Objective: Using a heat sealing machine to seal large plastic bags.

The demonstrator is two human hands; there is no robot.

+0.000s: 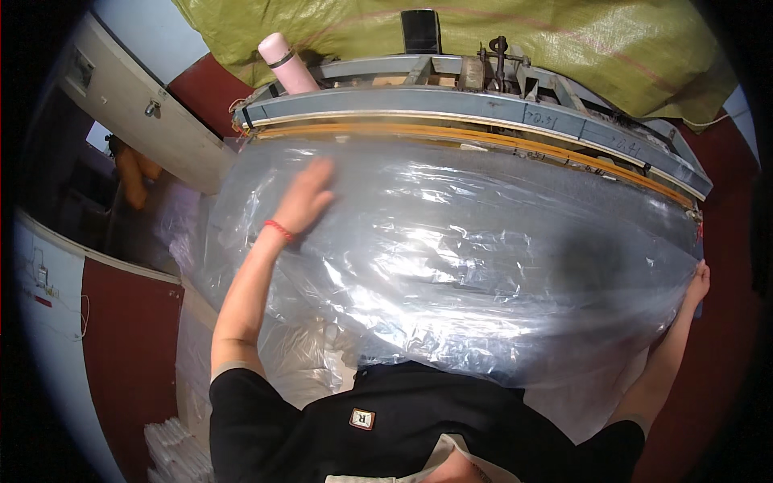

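Observation:
A wide sheet of clear plastic film lies across the work surface in front of me, wrinkled and shiny, its near side reaching up to my body. My left hand, with a red cord at the wrist, rests over the film's left part, fingers stretched and slightly blurred. At the far right, my right hand pinches the edge of the film, pulling creases toward it. Beyond the film runs a long grey metal bar with an orange-yellow strip along its near side.
A pink bottle and a dark phone stand behind the bar, near a metal clamp. Yellow-green woven sheeting hangs at the back. An open door is at left. Stacked plastic bags lie at lower left.

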